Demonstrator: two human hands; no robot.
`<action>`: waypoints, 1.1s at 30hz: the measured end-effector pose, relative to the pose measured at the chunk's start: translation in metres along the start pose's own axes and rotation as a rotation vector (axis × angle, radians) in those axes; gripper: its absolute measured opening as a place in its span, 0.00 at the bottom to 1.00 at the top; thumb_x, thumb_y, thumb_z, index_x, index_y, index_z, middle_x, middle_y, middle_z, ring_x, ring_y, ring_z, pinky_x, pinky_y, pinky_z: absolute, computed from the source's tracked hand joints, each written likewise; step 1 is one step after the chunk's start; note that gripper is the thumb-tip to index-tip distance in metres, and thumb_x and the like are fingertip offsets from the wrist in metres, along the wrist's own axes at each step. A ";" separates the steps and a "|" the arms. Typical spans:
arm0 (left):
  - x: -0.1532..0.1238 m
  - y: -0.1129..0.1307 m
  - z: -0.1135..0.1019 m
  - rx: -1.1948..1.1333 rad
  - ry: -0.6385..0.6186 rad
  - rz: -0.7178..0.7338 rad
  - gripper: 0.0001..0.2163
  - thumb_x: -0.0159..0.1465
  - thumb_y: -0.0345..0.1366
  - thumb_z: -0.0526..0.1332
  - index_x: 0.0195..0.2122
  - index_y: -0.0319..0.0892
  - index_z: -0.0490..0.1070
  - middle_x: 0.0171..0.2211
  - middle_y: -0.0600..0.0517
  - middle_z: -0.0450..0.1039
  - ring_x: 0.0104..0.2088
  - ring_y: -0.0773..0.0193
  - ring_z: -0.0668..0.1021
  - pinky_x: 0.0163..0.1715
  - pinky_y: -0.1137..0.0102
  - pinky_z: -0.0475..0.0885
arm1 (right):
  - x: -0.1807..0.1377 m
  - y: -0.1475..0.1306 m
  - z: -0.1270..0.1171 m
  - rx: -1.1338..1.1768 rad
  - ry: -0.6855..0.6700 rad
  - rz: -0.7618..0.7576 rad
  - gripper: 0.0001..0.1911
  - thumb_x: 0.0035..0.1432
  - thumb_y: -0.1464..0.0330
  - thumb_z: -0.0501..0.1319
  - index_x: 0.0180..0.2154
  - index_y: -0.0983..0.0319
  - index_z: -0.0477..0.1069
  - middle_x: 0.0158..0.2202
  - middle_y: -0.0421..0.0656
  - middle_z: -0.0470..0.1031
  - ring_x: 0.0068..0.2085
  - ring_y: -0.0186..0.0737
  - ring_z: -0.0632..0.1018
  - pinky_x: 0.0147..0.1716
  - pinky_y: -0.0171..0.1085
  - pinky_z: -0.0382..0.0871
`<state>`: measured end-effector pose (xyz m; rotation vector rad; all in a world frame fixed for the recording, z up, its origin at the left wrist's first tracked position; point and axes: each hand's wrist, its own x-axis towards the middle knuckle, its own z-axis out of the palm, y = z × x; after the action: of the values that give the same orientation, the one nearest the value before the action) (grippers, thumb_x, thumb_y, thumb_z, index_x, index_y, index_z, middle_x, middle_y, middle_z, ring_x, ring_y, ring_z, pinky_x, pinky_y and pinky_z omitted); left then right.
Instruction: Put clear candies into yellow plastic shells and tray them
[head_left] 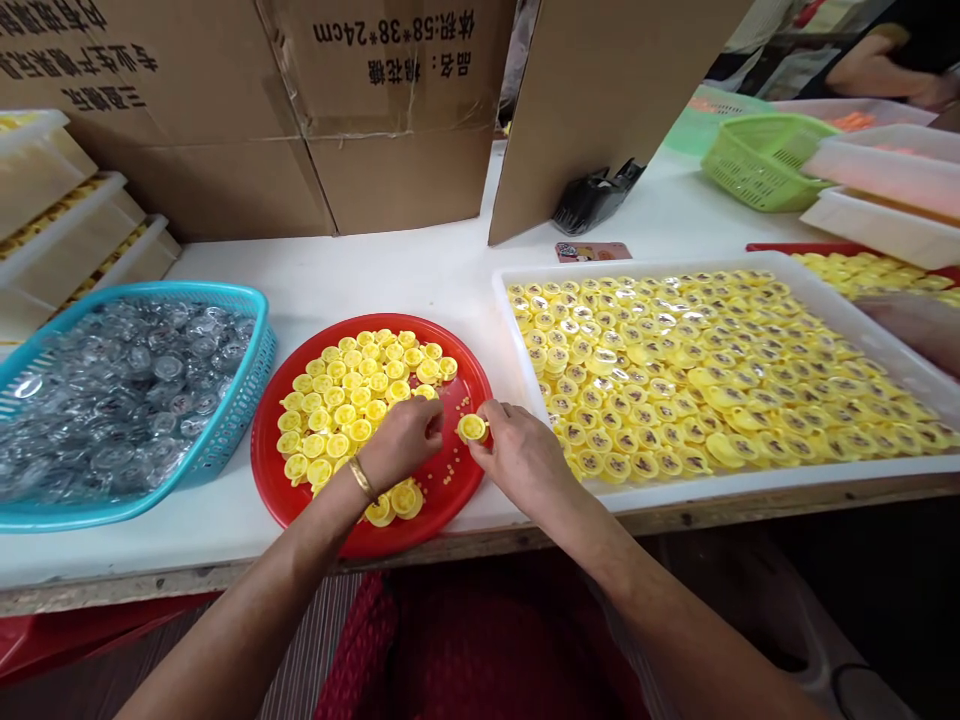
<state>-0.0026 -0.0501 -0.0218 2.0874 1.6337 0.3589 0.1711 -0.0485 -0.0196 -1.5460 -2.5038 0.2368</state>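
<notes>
My right hand pinches a small round yellow plastic piece by its edge, over the right side of a red round tray. Opposite it, my left hand, with a gold bangle at the wrist, is closed above the tray; whatever its fingers hold, if anything, is hidden. Many similar yellow cup-like pieces lie side by side in the tray, and a few more sit near its front edge. Tiny yellow bits are scattered on the red surface between my hands.
At left stands a blue basket of clear plastic pieces, with stacked tubs behind. A white tray of yellow pieces with dark pictures is at right. Cardboard walls the back. Another person's hand shows far right.
</notes>
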 end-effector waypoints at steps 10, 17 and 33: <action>-0.018 0.024 -0.015 -0.043 0.060 0.099 0.08 0.60 0.24 0.54 0.32 0.38 0.73 0.32 0.48 0.70 0.31 0.64 0.73 0.33 0.70 0.68 | 0.008 -0.017 0.016 0.332 -0.049 0.042 0.09 0.51 0.71 0.60 0.37 0.60 0.66 0.36 0.44 0.77 0.34 0.42 0.79 0.32 0.36 0.68; -0.042 -0.015 -0.055 -0.008 0.330 -0.082 0.09 0.65 0.31 0.55 0.33 0.40 0.75 0.32 0.49 0.75 0.34 0.65 0.76 0.37 0.72 0.69 | 0.014 -0.014 0.030 0.581 -0.062 0.107 0.10 0.43 0.61 0.61 0.28 0.55 0.62 0.22 0.39 0.75 0.24 0.44 0.78 0.24 0.38 0.68; -0.098 -0.225 -0.136 0.359 0.045 -0.837 0.12 0.64 0.41 0.60 0.44 0.38 0.71 0.44 0.47 0.73 0.44 0.59 0.76 0.45 0.58 0.72 | 0.006 -0.015 0.042 1.023 -0.342 0.283 0.24 0.42 0.52 0.68 0.39 0.57 0.68 0.36 0.46 0.80 0.37 0.49 0.81 0.35 0.39 0.77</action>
<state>-0.2819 -0.0758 -0.0119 1.4022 2.5419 -0.1840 0.1450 -0.0510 -0.0568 -1.4004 -1.7549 1.6193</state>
